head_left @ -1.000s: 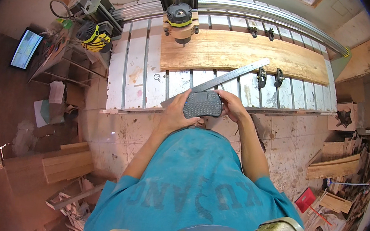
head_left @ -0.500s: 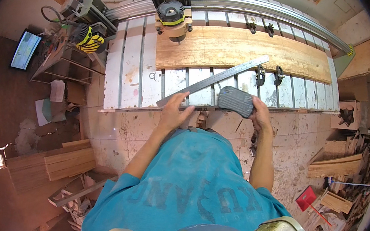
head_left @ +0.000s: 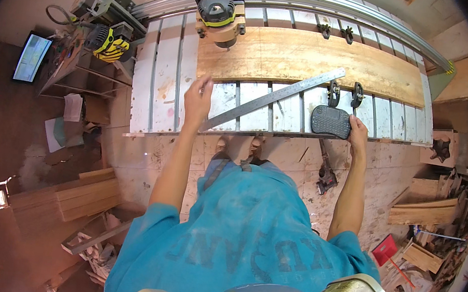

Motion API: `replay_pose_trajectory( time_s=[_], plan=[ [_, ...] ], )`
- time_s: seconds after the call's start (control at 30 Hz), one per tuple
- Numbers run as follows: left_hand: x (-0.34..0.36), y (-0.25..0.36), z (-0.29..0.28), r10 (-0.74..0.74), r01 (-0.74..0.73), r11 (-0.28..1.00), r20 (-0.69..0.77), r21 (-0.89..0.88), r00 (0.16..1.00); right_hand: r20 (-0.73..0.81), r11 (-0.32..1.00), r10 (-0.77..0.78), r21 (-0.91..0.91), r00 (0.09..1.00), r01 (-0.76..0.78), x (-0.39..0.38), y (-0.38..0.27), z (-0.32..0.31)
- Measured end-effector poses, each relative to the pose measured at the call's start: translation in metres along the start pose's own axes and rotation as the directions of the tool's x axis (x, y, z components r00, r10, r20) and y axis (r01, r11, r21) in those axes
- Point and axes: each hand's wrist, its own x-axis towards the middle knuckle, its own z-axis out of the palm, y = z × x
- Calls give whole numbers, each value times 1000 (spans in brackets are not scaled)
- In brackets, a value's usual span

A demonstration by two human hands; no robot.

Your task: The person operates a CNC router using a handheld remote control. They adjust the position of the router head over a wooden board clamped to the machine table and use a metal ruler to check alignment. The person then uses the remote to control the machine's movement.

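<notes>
My right hand (head_left: 358, 133) grips a small black handheld keyboard (head_left: 331, 122) by its right edge, over the near edge of the slatted table. At the near left corner of the wooden board (head_left: 314, 59), my left hand (head_left: 197, 105) is raised with fingers apart and nothing in them. Whether its fingertips touch the board I cannot tell. A steel ruler (head_left: 275, 97) lies slantwise between my hands, its far end over the board. Above the board's left end hangs a router spindle (head_left: 216, 12) with a yellow-green band.
Black clamps (head_left: 334, 93) stand along the board on the white slatted table (head_left: 156, 92). Metal rails (head_left: 322, 2) cross behind it. At left are a second yellow-black router (head_left: 109, 43) and a monitor (head_left: 32, 57). A red dustpan (head_left: 386, 249) and wood scraps are on the right.
My left hand has moved off the ruler, left and away from me toward the board's corner. My right hand has carried the keyboard to the right.
</notes>
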Motion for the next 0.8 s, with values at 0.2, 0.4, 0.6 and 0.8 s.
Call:
replay_pose_trajectory(
  time_s=[0.2, 0.4, 0.6, 0.8],
  plan=[
    [104, -36, 33, -150, 171, 962, 112, -215, 982, -224, 996, -66, -76, 972, 50, -1, 0, 17],
    [130, -14, 46, -233, 300, 908, 240, -294, 942, -306, 988, -71, -150, 950, 25, 0, 6, 13],
    [131, -35, 54, -143, 142, 941, 19, -306, 990, -288, 990, -63, -139, 955, 23, 6, 9, 14],
    [128, -32, 61, -121, 97, 927, -44, -362, 992, -316, 992, -70, -119, 946, 34, 5, 11, 14]
  ],
)
